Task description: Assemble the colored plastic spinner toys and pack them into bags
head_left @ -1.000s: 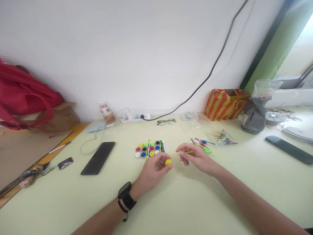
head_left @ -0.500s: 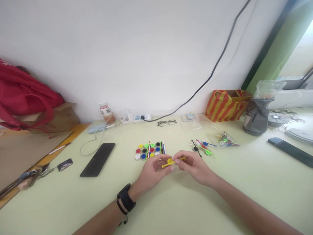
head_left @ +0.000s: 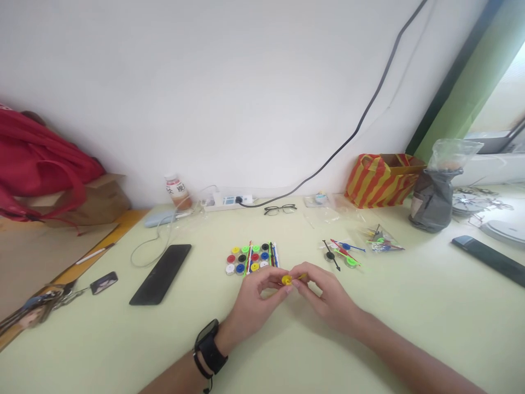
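Observation:
Between my two hands is a yellow arrow spinner with a round hub [head_left: 286,280]. My left hand [head_left: 256,293] grips the hub between thumb and fingers. Pinched on the arrow side is my right hand [head_left: 324,290], and a short yellow piece shows above its thumb; the rest of the arrow is hidden. Just beyond my left hand lie round spinner bases [head_left: 241,258] in several colours, with thin arrows [head_left: 271,257] standing in rows between them. Past my right hand is a loose group of spinners, including a black one [head_left: 330,256] and a green one [head_left: 351,262].
A clear bag of spinner parts [head_left: 381,241] lies to the right. Eyeglasses [head_left: 280,209] and a power strip [head_left: 225,202] sit by the wall. On the left are a black phone-like slab [head_left: 161,274], keys [head_left: 49,301] and a bottle [head_left: 178,191].
The yellow spinner has turned in my hands, so its long arrow no longer shows across the fingers. Both hands appear slightly lower and closer together.

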The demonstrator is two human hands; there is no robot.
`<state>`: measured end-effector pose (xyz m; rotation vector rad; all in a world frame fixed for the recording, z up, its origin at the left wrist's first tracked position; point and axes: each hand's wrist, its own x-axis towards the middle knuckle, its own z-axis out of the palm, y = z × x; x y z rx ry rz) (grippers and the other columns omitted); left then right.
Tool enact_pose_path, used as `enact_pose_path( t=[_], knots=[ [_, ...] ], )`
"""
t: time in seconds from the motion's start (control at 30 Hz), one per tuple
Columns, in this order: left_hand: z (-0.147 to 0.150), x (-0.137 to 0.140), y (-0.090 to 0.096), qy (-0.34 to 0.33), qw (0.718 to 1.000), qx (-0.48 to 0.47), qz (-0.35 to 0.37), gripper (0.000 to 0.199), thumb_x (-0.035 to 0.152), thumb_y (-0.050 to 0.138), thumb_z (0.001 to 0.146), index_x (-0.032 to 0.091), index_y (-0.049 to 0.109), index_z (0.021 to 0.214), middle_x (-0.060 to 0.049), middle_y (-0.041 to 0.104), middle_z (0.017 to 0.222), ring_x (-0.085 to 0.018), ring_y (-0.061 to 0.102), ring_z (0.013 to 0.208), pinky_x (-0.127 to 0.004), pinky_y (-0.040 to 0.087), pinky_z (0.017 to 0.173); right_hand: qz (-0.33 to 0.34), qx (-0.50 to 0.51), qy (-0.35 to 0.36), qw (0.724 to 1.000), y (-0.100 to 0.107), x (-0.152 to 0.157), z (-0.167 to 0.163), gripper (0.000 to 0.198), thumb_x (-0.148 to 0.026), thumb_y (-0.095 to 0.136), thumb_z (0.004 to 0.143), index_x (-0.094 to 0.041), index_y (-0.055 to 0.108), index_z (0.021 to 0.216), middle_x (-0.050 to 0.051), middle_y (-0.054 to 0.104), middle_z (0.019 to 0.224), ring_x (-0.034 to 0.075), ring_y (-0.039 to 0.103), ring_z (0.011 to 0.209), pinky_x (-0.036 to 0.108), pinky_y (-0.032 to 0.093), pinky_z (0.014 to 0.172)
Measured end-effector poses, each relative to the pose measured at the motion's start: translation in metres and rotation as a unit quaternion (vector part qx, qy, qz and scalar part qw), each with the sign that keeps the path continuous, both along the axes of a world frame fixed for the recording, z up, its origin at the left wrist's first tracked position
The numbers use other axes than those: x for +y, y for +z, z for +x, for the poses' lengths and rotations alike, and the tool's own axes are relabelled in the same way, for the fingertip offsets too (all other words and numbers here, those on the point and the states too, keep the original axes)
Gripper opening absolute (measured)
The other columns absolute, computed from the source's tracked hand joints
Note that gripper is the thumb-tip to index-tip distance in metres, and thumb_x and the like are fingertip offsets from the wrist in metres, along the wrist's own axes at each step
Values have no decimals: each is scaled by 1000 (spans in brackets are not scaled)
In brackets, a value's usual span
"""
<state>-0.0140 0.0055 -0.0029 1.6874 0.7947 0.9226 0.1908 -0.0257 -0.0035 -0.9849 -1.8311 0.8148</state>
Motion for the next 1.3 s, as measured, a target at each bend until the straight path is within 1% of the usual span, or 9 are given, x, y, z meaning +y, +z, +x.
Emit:
enact_pose_path(
  t=[0.3,0.47,0.57,0.7,0.8,0.9,1.03,1.2,1.3],
  knots=[
    [-6,-2,0,23,992,52,116,10,24,71,93,20,72,102,-5,74,99,-18,71,91,-31,59,86,73,-51,-8,996,0,-1,6,14,-23,51,104,-26,62,113,4,63,94,17,60,81,30,53,75],
    [-9,-1,2,15,995,63,78,12,29,70,94,18,69,94,-4,73,90,-17,70,82,-29,57,77,72,-61,-10,995,-1,-2,4,13,-26,53,104,-26,60,116,4,65,96,17,62,81,30,53,74],
    [-8,-2,6,2,994,77,72,14,32,69,94,18,68,95,-4,72,89,-17,69,81,-28,56,75,105,-86,-20,991,4,3,14,19,-31,59,102,-26,60,120,6,68,102,20,64,91,34,54,81],
    [-3,-4,13,-13,977,171,126,12,31,63,98,21,68,103,-2,72,94,-17,67,87,-30,53,82,131,-170,-176,961,11,22,55,29,-42,57,101,-25,60,124,11,68,119,29,61,115,46,51,99],
    [2,-5,22,-15,963,227,146,14,31,58,101,24,66,110,-2,72,106,-20,66,100,-35,50,94,74,-289,-254,920,4,36,91,45,-53,54,99,-25,62,133,15,63,133,37,53,131,56,45,108],
    [10,-6,32,-62,949,253,178,16,29,57,102,25,65,115,-4,70,119,-22,63,114,-36,48,101,-9,-344,-210,915,-10,42,109,56,-58,47,101,-28,54,148,16,50,154,40,39,147,61,41,113],
    [28,-1,39,-158,905,284,276,13,24,57,102,23,67,110,-4,71,120,-24,58,118,-38,47,103,-70,-314,-118,939,-13,38,101,58,-53,42,104,-30,42,157,12,38,165,32,29,155,54,36,122],
    [48,21,27,-174,856,318,370,11,24,60,100,22,70,105,-6,70,116,-25,59,111,-41,47,101,-126,-266,-13,956,8,27,88,55,-52,46,103,-33,48,155,5,35,168,33,32,154,50,36,122],
    [50,33,21,-170,855,308,381,13,27,62,99,23,70,109,-7,69,117,-25,59,109,-39,48,97,-114,-246,7,963,20,32,93,56,-52,50,102,-32,49,154,4,43,163,31,43,148,46,40,120]
  ],
)
